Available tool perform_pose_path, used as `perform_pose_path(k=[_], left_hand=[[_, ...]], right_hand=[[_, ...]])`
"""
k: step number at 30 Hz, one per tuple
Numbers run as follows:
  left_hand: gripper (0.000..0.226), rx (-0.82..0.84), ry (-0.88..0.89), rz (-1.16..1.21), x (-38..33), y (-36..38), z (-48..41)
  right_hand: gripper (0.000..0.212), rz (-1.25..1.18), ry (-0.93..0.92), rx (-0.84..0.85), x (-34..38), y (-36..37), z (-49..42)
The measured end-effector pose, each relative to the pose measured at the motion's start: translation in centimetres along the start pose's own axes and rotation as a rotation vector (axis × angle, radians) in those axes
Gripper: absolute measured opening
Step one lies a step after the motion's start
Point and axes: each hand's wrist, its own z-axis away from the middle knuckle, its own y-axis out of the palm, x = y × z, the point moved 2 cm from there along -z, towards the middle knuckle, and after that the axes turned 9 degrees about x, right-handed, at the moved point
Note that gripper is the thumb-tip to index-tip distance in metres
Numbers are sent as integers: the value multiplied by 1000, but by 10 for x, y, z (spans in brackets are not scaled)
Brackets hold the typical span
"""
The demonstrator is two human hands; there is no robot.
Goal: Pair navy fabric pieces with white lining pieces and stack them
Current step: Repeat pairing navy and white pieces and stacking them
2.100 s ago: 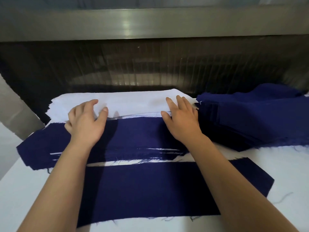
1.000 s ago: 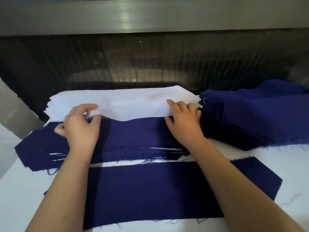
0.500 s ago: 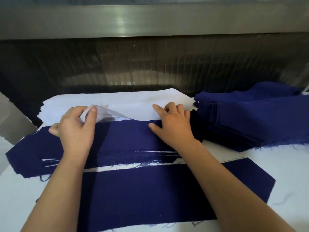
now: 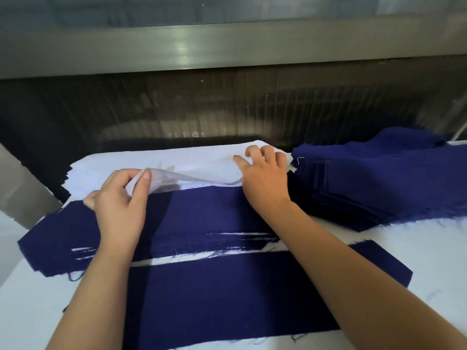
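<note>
- The white desk [image 4: 442, 261] carries every pile. Behind it stands a dark ribbed panel [image 4: 227, 109] under a dull metal bar [image 4: 227, 46].
- A single navy piece [image 4: 227, 299] lies flat on the desk nearest the person, under both forearms, with loose threads along its edges.
- The navy stack [image 4: 379, 183] sits at the right of the desk. It is many layers deep, fanned out and frayed at its near edge.
- The paired pile [image 4: 197, 213] lies between the single navy piece and the far piles, with navy on top. Thin white edges show between its layers along the near side.
- The white lining stack [image 4: 189, 157] lies at the far edge of the desk, just beyond the paired pile and beside the navy stack.
- The top lining sheet [image 4: 177, 178] is raised off that stack along its near edge. It is thin enough to see through and sags between the two hands.
- The right hand [image 4: 265, 178] is at the right end of the white lining stack, with its fingers bent, their tips on the white cloth and the thumb stretched left. I cannot tell whether its grip has caught the sheet.
- The left hand [image 4: 118, 205] has its grip clamped on the top lining sheet, with the thumb and fingers pinching the sheet's near-left edge and holding it up.
</note>
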Motion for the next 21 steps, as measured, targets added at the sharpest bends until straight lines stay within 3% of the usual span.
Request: perform_pose_path(k=[9,14,21], left_hand=[[10,77,256,-260,-19,-7,29],[28,221,362,-401,-24,-24,50],[39,292,431,-438,-28,-39,85]], right_hand=[[38,-374,129,-242,-35,-32,38],[31,-499,177,-203,-57,-38,72],[27,-564,248,-223,-68,-36,121]])
